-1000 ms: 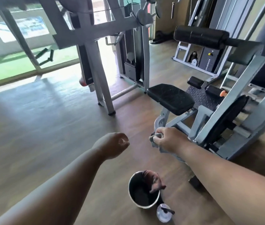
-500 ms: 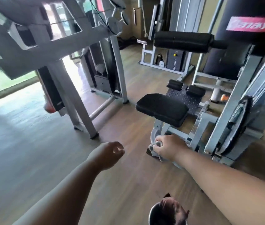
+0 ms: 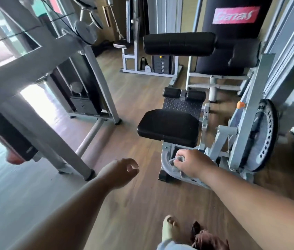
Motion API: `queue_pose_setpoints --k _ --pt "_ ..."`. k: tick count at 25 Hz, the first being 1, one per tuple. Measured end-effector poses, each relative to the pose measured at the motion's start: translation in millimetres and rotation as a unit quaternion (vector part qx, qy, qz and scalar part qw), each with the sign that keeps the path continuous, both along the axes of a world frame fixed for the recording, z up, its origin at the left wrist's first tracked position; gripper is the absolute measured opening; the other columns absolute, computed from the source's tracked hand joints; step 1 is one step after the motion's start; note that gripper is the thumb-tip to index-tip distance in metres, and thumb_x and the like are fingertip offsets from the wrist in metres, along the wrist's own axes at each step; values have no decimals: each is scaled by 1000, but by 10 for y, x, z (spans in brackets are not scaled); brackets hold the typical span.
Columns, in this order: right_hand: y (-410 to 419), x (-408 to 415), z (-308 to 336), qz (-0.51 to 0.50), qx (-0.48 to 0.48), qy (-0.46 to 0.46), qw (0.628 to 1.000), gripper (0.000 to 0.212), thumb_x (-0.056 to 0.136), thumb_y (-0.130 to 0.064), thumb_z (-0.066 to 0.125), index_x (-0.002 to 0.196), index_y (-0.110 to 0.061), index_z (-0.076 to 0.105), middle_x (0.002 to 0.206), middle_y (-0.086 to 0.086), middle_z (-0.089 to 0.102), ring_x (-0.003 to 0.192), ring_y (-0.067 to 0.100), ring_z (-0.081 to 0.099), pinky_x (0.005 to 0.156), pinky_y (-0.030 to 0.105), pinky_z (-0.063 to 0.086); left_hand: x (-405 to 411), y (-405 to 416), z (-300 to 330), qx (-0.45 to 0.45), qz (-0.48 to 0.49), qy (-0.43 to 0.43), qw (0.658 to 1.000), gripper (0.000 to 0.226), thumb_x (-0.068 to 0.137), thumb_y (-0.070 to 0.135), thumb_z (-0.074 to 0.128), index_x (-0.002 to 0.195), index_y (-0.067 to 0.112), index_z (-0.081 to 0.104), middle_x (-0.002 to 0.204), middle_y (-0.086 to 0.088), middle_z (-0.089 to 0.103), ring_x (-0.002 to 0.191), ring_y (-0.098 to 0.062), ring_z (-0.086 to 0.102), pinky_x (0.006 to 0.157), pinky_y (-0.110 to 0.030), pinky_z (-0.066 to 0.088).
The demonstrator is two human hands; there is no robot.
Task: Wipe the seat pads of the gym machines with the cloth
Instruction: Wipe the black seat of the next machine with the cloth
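Wooden floor point(image 3: 133, 98); right grip point(image 3: 192, 164) clutches cloth point(image 3: 174, 162) below seat pad point(image 3: 168, 126)

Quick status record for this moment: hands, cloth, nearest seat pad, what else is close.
right hand: grips the grey cloth, held below the near edge of the pad
left hand: holds nothing, fingers loosely curled, over the floor
seat pad: black, not yet touched by the cloth
roller pad: black, above and behind the seat pad
foot: bare, on the wood floor
brown cloth: at the bottom edge, beside the foot
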State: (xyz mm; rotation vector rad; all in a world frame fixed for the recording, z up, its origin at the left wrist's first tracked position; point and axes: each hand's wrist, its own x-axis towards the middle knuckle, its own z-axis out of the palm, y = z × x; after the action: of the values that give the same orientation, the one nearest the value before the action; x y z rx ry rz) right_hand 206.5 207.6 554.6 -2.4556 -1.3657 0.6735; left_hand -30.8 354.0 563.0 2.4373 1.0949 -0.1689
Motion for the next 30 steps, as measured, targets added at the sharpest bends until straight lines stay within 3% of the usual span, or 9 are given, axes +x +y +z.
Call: queue_pose_setpoints --k 10,16,19,22,23,24,26,28,30 --pt "1805 1314 -344 -1 2 45 999 15 90 -40 54 86 -28 61 79 -7 64 71 19 58 54 28 37 1494 1721 -450 -24 29 -13 999 21 93 48 54 109 42 66 94 19 66 90 -8 63 82 -27 50" --pt "1959 1905 -944 -134 -17 149 979 17 89 -43 55 85 -30 64 80 -8 68 77 17 63 68 33 49 2411 2156 -1112 -88 -31 2 996 17 93 40 58 105 38 70 93 18 66 88 -9 64 79 -23 49" --pt "1859 2116 -1338 -283 26 249 926 18 96 -41 56 94 -26 66 92 -6 67 93 18 61 76 31 45 2796 2382 -1464 -95 -29 3 995 15 89 34 58 94 39 71 94 17 71 89 -11 68 81 -26 55" --pt "1825 2316 -1756 -500 125 316 797 20 102 -39 49 104 -26 63 107 2 64 107 27 59 86 35 43 3096 2656 -1873 -62 -5 -6 998 21 86 36 56 100 37 71 101 12 71 92 -15 66 82 -30 55" --pt "1834 2354 -1898 -537 147 308 772 22 103 -39 45 109 -25 61 108 2 61 109 29 58 85 35 42 3153 2758 -2021 -36 -3 -14 999 25 85 41 55 106 38 69 109 8 69 97 -18 64 85 -33 53" --pt "1861 2366 -2031 -541 156 264 783 26 105 -37 42 116 -22 60 107 1 57 107 27 57 80 33 38 3210 2869 -2185 -5 -3 -13 1000 31 86 45 55 114 38 66 119 3 66 105 -22 61 89 -37 51" --pt "1930 2346 -2302 -461 171 98 865 35 105 -32 40 128 -12 56 111 3 57 104 25 55 79 30 35 3302 3088 -2496 59 7 21 998 44 88 49 55 131 39 54 138 -1 52 123 -28 49 101 -46 39" --pt "1958 2263 -2686 -271 138 -40 952 45 102 -32 40 137 -9 54 134 10 58 122 30 54 97 35 41 3360 3269 -2717 88 36 54 994 57 90 54 52 143 39 39 152 -2 37 137 -29 33 110 -50 28" --pt "1948 2263 -3051 -142 34 -119 982 51 102 -40 34 145 -18 51 153 9 46 141 33 41 112 49 35 3423 3407 -2900 75 93 69 990 64 92 58 44 150 38 28 161 -2 22 146 -27 20 115 -51 19"
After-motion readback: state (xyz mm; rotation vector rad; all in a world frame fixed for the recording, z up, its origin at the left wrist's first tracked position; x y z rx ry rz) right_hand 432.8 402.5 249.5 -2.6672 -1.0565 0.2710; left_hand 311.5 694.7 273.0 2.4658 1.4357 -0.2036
